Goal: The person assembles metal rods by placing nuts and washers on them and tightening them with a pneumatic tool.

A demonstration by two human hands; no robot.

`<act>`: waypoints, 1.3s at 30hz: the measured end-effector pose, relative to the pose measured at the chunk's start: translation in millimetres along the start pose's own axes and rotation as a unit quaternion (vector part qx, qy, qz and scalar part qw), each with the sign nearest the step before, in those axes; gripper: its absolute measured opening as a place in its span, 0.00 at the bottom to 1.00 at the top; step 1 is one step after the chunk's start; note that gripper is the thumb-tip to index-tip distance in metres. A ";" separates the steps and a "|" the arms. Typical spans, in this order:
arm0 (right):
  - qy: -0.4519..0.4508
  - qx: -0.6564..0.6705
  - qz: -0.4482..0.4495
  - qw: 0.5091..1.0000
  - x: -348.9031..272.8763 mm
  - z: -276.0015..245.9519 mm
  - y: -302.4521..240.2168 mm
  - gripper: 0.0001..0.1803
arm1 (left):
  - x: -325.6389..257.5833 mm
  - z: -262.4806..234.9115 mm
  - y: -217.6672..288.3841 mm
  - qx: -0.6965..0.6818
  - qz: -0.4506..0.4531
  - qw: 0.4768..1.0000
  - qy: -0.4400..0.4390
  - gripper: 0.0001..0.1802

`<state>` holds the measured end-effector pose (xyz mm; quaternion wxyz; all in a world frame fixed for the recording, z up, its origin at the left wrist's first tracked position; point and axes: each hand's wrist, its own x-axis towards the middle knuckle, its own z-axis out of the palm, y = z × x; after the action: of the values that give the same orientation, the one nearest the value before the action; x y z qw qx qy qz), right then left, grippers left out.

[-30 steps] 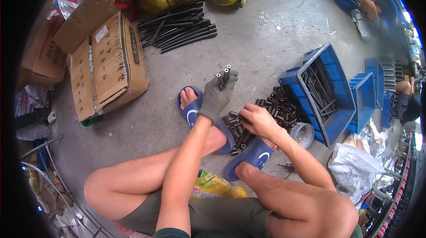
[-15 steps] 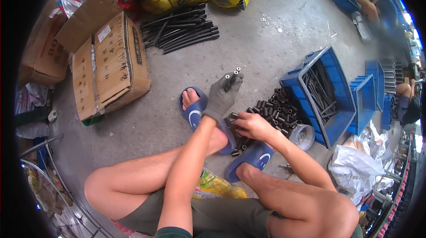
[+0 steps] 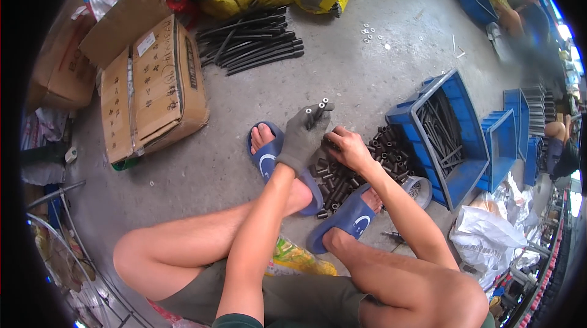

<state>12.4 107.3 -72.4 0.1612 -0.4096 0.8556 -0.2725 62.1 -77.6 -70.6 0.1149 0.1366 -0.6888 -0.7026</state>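
I held a small bundle of short dark metal tubes [image 3: 318, 111] upright in my left hand [image 3: 302, 138], which wore a grey glove; its fingers were closed around them, the bright tube ends showing above the fist. My bare right hand [image 3: 350, 149] rested on the pile of loose tubes [image 3: 361, 163], fingers curled down into it; I could not tell whether they had already pinched one.

The pile lay on the concrete floor [image 3: 367, 71] between my two blue sandals [image 3: 278, 163], just beside the near corner of the blue crate [image 3: 440, 138] that held long rods.

To do this step well, in my judgement:
1. Keep the gloved grip firm but not crushing, so the tube ends stay level.
2. Pick one tube at a time from the top of the pile.
3. Feed it in parallel with the bundle.

A cardboard box [image 3: 153, 89] stood well apart, toward the far left of the floor.
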 end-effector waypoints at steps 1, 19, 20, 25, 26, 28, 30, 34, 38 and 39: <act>0.020 0.020 -0.005 1.000 -1.0 -3.2 3.0 0.14 | 1.7 -0.8 5.7 0.002 -0.011 1.000 -0.013 0.13; 0.125 0.045 -0.082 0.988 31.0 -163.0 -86.5 0.15 | 9.3 -12.0 1.0 0.070 0.031 0.986 -0.145 0.15; 0.113 0.026 -0.090 0.989 31.4 -165.9 -87.7 0.14 | 8.6 -12.3 2.1 0.069 0.031 0.986 -0.146 0.15; 0.124 -0.064 0.014 0.990 24.8 -166.8 -97.6 0.13 | -0.3 1.8 18.1 0.139 0.109 0.982 -0.063 0.22; 0.144 -0.045 0.016 0.988 23.3 -160.3 -92.4 0.15 | -2.0 5.4 18.4 0.145 0.119 0.981 -0.045 0.23; 0.151 -0.011 0.010 0.988 21.3 -157.1 -87.8 0.14 | -0.9 4.4 15.9 0.137 0.123 0.982 -0.049 0.22; 0.159 0.025 0.003 0.987 20.6 -155.5 -83.6 0.14 | -0.2 0.5 11.8 0.131 0.126 0.982 -0.054 0.21; 0.176 0.063 -0.044 0.981 17.7 -145.3 -71.8 0.14 | 1.2 -7.2 5.3 0.132 0.078 0.983 -0.103 0.23; 0.195 0.065 -0.034 0.978 14.8 -144.3 -74.3 0.14 | 0.2 -6.9 8.6 0.101 0.041 0.988 -0.113 0.22; 0.195 0.066 -0.033 0.978 15.9 -149.3 -78.1 0.14 | -0.2 -8.2 6.1 0.101 0.040 0.988 -0.113 0.22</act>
<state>-24.0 104.3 92.8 0.0090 -0.3654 0.8365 -0.4083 65.0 -85.3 -64.6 0.0493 0.0396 -0.7698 -0.6352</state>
